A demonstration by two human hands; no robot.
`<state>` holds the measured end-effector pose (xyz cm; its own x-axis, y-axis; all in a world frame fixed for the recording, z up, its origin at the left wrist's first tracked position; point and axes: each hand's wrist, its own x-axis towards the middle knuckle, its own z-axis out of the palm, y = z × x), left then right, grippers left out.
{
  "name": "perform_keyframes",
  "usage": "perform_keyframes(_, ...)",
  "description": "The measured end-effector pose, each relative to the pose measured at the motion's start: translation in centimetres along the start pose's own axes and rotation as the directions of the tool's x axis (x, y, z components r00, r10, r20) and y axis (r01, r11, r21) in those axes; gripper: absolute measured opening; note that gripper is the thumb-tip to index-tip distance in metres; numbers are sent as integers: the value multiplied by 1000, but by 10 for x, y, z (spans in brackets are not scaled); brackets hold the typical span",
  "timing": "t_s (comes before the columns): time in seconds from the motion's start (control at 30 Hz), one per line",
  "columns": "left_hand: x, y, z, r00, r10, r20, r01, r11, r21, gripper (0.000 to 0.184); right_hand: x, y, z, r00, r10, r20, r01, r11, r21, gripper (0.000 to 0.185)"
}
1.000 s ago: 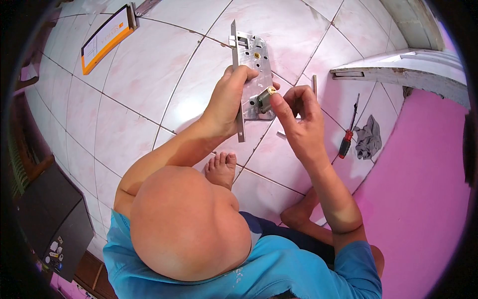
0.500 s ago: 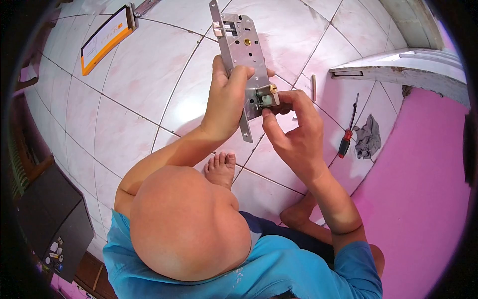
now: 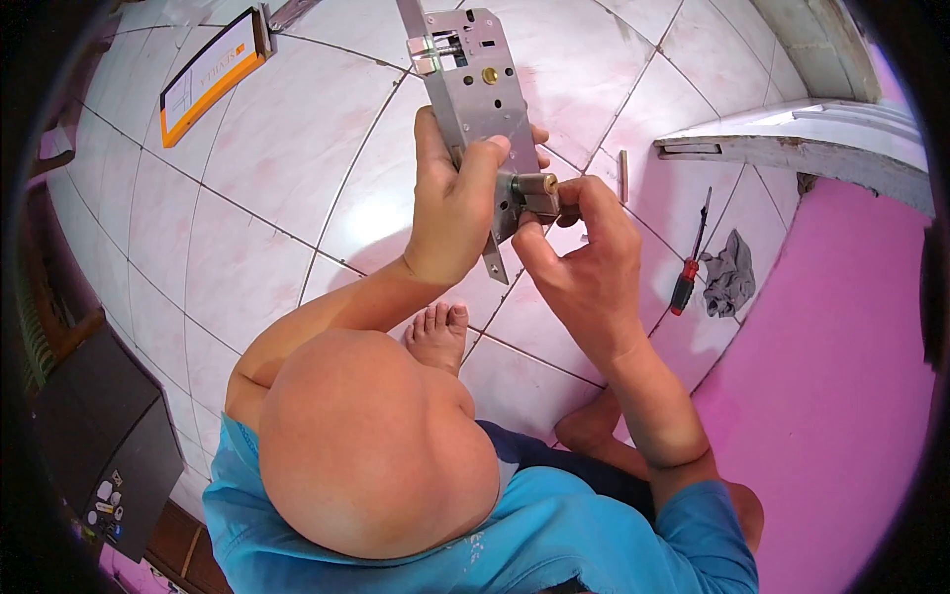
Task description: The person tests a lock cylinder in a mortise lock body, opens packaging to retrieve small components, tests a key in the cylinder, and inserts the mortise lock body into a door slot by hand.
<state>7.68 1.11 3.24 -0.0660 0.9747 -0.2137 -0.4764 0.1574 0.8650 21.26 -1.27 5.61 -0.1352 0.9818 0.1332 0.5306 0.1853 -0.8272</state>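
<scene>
A silver mortise lock body with a long faceplate is held up off the floor by my left hand. The thumb of that hand presses on its flat side, and fingertips show past the far edge. My right hand pinches a lock cylinder between thumb and fingers. The cylinder's brass keyway end faces outward, and it sticks out from the lower part of the lock body. How deep it sits in the opening is hidden by the fingers.
On the tiled floor at right lie a red and black screwdriver, a grey cloth and a thin metal strip. An orange and white box lies upper left. A worn white door edge and a pink wall bound the right.
Both hands have shifted the lock slightly, and its faceplate has turned more toward me. The cylinder has tilted and turned in my right fingers, its end now pointing further right.
</scene>
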Motion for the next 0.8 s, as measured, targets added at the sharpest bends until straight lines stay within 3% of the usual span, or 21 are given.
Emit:
perform_keyframes(0.37,4,5,-4,1000,27,12,-26,999,-25,41,1,-5,11,997,62,-54,-62,998,-9,24)
perform_keyframes(0.8,5,10,-4,997,-27,75,33,996,-85,49,-7,-2,2,993,-107,-45,107,994,-3,24)
